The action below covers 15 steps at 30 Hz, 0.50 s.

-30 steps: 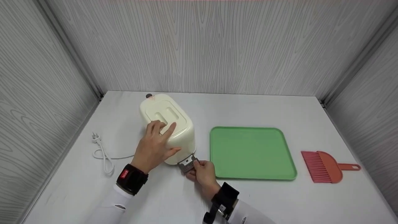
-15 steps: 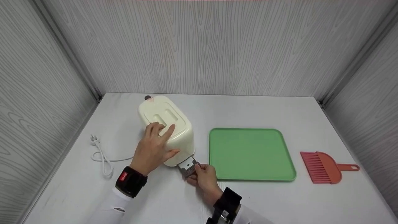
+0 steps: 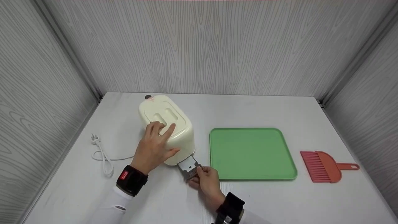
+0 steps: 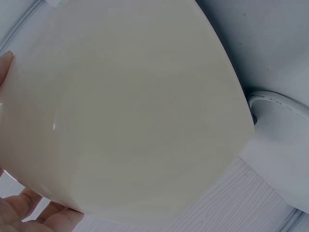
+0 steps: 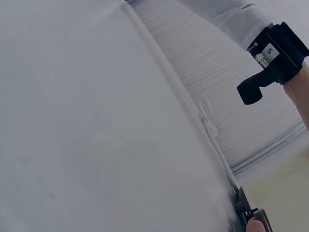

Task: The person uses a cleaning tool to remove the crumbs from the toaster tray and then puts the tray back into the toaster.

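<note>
**Crumb tray (image 3: 189, 168) partly out of the cream toaster (image 3: 182, 130)**

At far left, the white plug (image 3: 95, 140) lies loose on the table (image 3: 255, 202), its cord looped, so unplugging looks done. Next, the left hand (image 3: 151, 152) rests on the toaster's top beside its 2 slots, fingers spread and slightly bent, bracing rather than gripping. The toaster stands upright, angled, left of the green tray (image 3: 253, 154). From its near end the crumb tray projects, pinched by the right hand (image 3: 207, 180), thumb on top. I judge the removal perhaps 1/2 done: the inner end seems inside, and freeing it remains. At far right lies a red brush (image 3: 328, 167), untouched; sweeping, if meant, isn't begun.
</note>
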Tool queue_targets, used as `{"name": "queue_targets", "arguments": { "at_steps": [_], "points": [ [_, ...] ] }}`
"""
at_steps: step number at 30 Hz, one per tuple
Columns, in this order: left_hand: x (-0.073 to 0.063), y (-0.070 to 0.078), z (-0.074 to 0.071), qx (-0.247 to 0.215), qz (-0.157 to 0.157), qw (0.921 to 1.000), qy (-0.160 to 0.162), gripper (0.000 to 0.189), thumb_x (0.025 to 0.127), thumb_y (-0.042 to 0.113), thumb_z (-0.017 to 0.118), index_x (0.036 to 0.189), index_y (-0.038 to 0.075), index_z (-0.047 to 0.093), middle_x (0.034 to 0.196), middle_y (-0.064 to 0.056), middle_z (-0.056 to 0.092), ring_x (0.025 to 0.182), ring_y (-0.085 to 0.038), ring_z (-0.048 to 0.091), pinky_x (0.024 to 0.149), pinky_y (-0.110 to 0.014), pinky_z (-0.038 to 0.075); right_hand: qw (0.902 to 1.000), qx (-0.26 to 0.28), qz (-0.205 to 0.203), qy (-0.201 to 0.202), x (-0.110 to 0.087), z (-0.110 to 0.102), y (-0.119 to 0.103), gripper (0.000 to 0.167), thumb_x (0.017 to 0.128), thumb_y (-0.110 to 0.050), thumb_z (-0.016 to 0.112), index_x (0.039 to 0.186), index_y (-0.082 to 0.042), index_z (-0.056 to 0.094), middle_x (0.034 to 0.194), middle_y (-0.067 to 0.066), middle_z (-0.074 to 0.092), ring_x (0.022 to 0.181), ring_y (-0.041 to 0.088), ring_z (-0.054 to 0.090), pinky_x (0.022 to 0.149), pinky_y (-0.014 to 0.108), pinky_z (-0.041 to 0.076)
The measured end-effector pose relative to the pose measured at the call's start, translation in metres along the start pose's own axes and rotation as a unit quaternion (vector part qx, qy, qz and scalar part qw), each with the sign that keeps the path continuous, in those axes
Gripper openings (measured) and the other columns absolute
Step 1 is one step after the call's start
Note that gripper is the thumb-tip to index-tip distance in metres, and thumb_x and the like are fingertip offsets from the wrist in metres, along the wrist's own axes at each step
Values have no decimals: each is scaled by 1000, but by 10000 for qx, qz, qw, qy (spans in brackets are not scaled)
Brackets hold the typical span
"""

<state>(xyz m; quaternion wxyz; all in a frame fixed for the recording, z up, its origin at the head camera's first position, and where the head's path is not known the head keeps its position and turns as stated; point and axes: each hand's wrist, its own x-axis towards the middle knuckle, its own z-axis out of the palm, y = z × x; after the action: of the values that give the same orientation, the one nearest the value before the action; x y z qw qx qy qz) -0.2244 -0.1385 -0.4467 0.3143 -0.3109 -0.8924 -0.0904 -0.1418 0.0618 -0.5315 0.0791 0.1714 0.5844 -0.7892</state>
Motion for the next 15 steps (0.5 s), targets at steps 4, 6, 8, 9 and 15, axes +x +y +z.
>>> {"name": "queue_targets", "arguments": {
  "at_steps": [4, 6, 8, 9, 15],
  "points": [
    [0, 0, 0, -72, -48, 10000, -51, 84, 73, 50, 91, 140, 10, 62, 118, -23, 58, 115, -43, 54, 91, -49, 59, 10000, -50, 10, 44, -3, -1, 2, 23, 109, -6, 47, 119, 14, 51, 94, 17, 72, 72, 13, 73, 69, 30, 65],
    [0, 0, -1, -57, -46, 10000, -64, 84, 73, 50, 92, 140, 10, 62, 119, -23, 58, 115, -43, 54, 92, -49, 59, 10000, -43, 13, 67, -4, -2, 2, 23, 109, -7, 48, 120, 14, 51, 95, 17, 72, 72, 13, 73, 70, 30, 65],
    [0, 0, -1, -24, -25, 10000, -53, 84, 73, 50, 91, 140, 10, 62, 119, -23, 58, 115, -43, 54, 92, -49, 58, 9999, -6, 20, 103, -5, -3, 2, 23, 109, -7, 48, 120, 13, 52, 95, 17, 72, 72, 13, 73, 70, 31, 65],
    [1, 0, -1, -1, -16, 10000, -49, 84, 73, 50, 91, 140, 10, 62, 118, -23, 58, 115, -43, 54, 93, -49, 58, 9999, 15, 33, 122, -6, -3, 2, 24, 109, -7, 49, 121, 13, 52, 95, 17, 72, 72, 13, 73, 70, 31, 65],
    [1, 1, -1, -1, -19, 10000, -91, 84, 74, 51, 91, 140, 9, 62, 119, -23, 58, 116, -43, 54, 93, -49, 57, 9997, 95, -9, 205, -9, -6, 3, 28, 108, -5, 50, 126, 16, 50, 96, 19, 74, 72, 15, 74, 70, 33, 65]
  ]
}}
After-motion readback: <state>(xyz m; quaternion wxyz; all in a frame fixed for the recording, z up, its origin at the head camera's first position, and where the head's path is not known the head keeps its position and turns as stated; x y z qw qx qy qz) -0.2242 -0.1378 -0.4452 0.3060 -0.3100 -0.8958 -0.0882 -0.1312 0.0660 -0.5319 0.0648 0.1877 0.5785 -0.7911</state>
